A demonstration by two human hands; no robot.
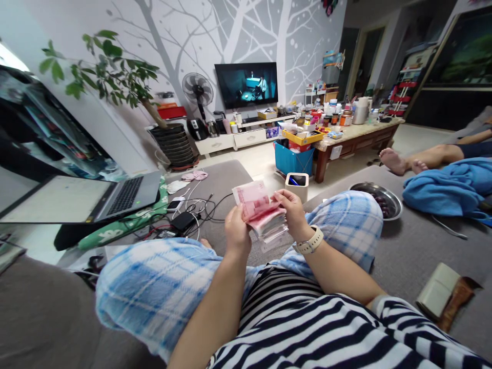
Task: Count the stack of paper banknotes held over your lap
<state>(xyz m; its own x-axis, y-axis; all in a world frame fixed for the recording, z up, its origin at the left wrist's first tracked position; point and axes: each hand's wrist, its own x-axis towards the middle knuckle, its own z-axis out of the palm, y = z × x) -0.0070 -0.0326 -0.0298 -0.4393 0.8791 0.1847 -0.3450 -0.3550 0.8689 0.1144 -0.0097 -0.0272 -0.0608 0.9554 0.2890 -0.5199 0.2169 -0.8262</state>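
Observation:
Between my two hands, above my lap, is a thick stack of banknotes, its top notes pink-red and its edges fanned toward me. My left hand is closed on the stack's left side, thumb on top. At the right side, my right hand grips the stack too, with its thumb and fingers at the upper notes. One pink note stands raised behind the others, partly lifted from the pile. A cream watch is on my right wrist. The fingers beneath the stack are hidden.
Beyond my hands stands a small white bin. To the left are a laptop and tangled cables. On the right lie a metal bowl with dark round items, a wallet-like pouch, a blue cloth and another person's legs.

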